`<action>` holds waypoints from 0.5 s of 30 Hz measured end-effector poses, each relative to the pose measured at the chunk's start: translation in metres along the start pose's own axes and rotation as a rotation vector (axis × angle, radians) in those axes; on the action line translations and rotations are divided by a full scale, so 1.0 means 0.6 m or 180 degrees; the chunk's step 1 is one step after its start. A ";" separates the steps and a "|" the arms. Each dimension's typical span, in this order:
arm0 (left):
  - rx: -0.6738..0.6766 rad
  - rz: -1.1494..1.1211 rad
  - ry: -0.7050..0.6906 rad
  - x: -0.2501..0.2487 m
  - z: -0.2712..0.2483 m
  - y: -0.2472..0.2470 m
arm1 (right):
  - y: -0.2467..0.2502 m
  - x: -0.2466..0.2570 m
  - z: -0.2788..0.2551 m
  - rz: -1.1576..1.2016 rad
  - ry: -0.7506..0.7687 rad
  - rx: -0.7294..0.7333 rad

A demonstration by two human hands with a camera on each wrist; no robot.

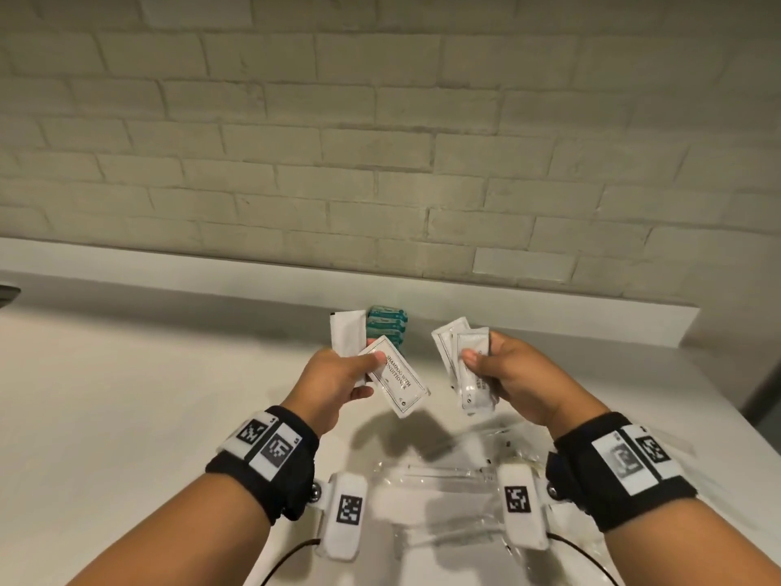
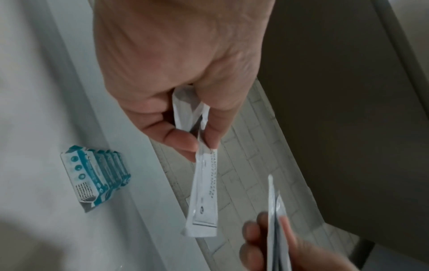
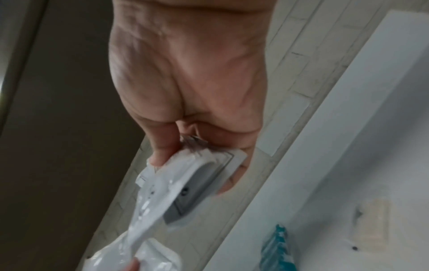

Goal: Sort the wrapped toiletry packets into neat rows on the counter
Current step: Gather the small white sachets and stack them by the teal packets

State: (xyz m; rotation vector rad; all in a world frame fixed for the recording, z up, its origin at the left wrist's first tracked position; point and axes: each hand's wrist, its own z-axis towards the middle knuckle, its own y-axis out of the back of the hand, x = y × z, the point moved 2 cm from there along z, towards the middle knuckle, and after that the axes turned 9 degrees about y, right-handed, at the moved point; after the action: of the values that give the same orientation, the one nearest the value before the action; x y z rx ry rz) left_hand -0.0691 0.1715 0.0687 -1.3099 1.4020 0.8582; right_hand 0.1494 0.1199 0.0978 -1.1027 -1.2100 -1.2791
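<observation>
My left hand (image 1: 370, 374) pinches a white packet (image 1: 395, 376) printed "shampoo with conditioner", with a second plain white packet (image 1: 347, 332) behind it. In the left wrist view that hand (image 2: 199, 144) grips the packets (image 2: 204, 185) edge-on between thumb and fingers. My right hand (image 1: 477, 365) holds a fanned bunch of several white packets (image 1: 462, 353) above the counter; the right wrist view shows this hand (image 3: 197, 165) curled round them (image 3: 185, 185). A row of teal packets (image 1: 386, 327) stands on the counter by the back ledge, also visible as teal packets (image 2: 97, 177).
The white counter (image 1: 126, 395) runs left and forward. A raised ledge (image 1: 549, 315) and a brick wall close the back. A crumpled clear plastic bag (image 1: 448, 471) lies between my wrists. The counter's right edge (image 1: 735, 420) drops off.
</observation>
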 end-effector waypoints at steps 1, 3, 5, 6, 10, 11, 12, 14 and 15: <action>0.0087 0.0031 -0.0028 0.001 -0.002 -0.005 | -0.009 0.005 0.002 0.0065 0.0035 0.0051; 0.0350 0.0007 -0.0086 -0.001 -0.009 -0.020 | -0.034 0.007 0.008 -0.0051 0.0089 0.0274; 0.0516 0.0013 -0.0123 -0.005 -0.018 -0.035 | -0.063 0.000 0.011 -0.0374 0.0169 0.0340; 0.0517 0.0046 -0.0115 -0.007 -0.019 -0.038 | -0.074 -0.005 0.013 -0.0469 0.0203 0.0253; 0.0196 0.0052 0.0085 -0.008 -0.007 -0.014 | -0.071 -0.030 0.021 -0.0494 0.0060 -0.0147; 0.0149 0.0149 0.0074 -0.006 -0.004 -0.006 | -0.064 -0.034 0.021 -0.0399 0.0015 -0.0231; 0.0155 0.0269 0.0061 -0.003 -0.002 0.001 | -0.058 -0.036 0.022 -0.0246 -0.0030 -0.0342; 0.0210 0.0332 0.0031 0.004 -0.001 0.008 | -0.048 -0.034 0.020 0.0221 -0.0093 -0.0554; 0.0207 0.0270 0.0021 0.007 -0.002 0.009 | -0.043 -0.034 0.019 0.0413 -0.0133 -0.0612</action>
State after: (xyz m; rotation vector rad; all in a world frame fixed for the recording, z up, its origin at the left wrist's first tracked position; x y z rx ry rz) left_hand -0.0742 0.1703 0.0644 -1.2123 1.4874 0.8580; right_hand 0.1245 0.1326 0.0766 -1.3309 -1.0435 -1.2975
